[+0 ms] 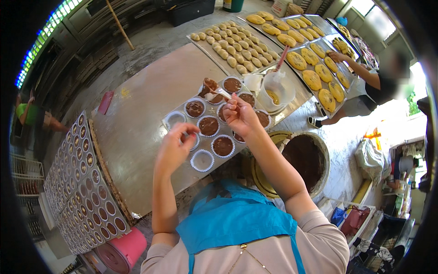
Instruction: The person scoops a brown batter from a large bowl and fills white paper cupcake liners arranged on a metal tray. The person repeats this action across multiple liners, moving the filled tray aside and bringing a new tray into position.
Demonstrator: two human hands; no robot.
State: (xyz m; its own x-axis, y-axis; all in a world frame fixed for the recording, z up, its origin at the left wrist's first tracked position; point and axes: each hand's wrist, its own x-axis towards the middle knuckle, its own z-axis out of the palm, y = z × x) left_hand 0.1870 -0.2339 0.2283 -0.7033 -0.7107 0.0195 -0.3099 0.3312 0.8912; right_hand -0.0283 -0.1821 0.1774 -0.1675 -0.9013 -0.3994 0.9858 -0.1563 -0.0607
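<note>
A muffin tray (169, 125) lined with white paper cups lies on the metal table in front of me. Most cups hold brown batter (209, 125); a few on the near left are empty (202, 160). My right hand (240, 114) grips a spoon (214, 89) loaded with brown batter over the far cups. My left hand (175, 147) rests on the tray's near left side, fingers on a paper cup. A large bowl of brown batter (305, 160) sits at my right.
Trays of small dough pieces (235, 45) and yellow cookies (315, 68) cover the far table, where another person's hand (336, 56) reaches. A white cup with a red tool (276, 91) stands behind the muffin tray. Filled muffin trays (84, 182) and a pink bucket (123, 251) lie left.
</note>
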